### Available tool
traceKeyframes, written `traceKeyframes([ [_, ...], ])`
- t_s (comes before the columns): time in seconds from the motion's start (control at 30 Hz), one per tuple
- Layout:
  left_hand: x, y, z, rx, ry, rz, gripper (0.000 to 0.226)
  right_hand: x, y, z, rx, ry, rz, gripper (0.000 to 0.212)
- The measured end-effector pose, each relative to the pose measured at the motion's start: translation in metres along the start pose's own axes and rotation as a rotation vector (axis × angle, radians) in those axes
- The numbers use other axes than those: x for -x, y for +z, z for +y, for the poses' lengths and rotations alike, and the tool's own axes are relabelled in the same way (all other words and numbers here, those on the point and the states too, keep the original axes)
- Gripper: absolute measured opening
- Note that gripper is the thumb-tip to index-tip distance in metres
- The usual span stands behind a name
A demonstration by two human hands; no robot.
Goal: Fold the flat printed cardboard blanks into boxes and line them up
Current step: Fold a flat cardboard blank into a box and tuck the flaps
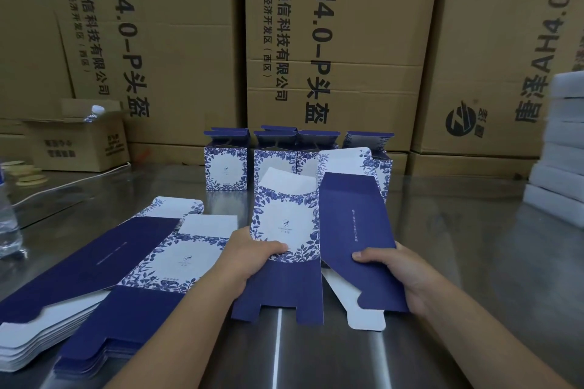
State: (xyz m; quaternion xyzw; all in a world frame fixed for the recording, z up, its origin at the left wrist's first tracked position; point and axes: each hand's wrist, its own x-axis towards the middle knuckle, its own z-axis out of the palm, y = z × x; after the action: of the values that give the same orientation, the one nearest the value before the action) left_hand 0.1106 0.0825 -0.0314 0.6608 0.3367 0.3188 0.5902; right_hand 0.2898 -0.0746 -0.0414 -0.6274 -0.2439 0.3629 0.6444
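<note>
Four folded boxes (226,167) stand in a row at centre frame, with flaps of a possible fifth behind. One part-folded blank (284,224) is at lower centre in two hands, left hand (252,259) and right hand (395,271), and one stack of flat blanks (94,278), its sheets uncountable, fills the lower left. Across the top are at least three large cartons (341,41); at the left, one small open carton (79,148) and two water bottles (8,218).

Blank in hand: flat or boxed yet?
Partly folded. The blue-and-white printed cardboard blank is angled at a crease between floral and navy panels; end flaps unfolded.
</note>
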Motion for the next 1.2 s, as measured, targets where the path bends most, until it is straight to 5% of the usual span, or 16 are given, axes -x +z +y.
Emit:
traceKeyframes([
  [0.63,-0.002,0.002,0.0,-0.048,0.041,0.024,0.023,0.0,0.001,0.0,0.006,0.011,0.005,0.035],
  [0.83,0.003,-0.009,0.016,0.15,-0.126,-0.101,0.017,0.0,0.003,-0.002,-0.085,-0.031,-0.035,0.027],
  [1.0,0.007,-0.009,0.022,0.141,-0.185,-0.133,0.031,0.0,0.008,0.0,-0.079,-0.054,-0.002,0.056],
  [1.1,0.01,-0.006,0.025,0.155,-0.185,-0.181,0.02,-0.001,0.01,0.001,-0.1,-0.069,0.002,0.085],
  [1.2,0.01,-0.004,0.026,0.177,-0.147,-0.218,0.022,-0.003,0.01,0.001,-0.093,-0.093,-0.052,0.084],
])
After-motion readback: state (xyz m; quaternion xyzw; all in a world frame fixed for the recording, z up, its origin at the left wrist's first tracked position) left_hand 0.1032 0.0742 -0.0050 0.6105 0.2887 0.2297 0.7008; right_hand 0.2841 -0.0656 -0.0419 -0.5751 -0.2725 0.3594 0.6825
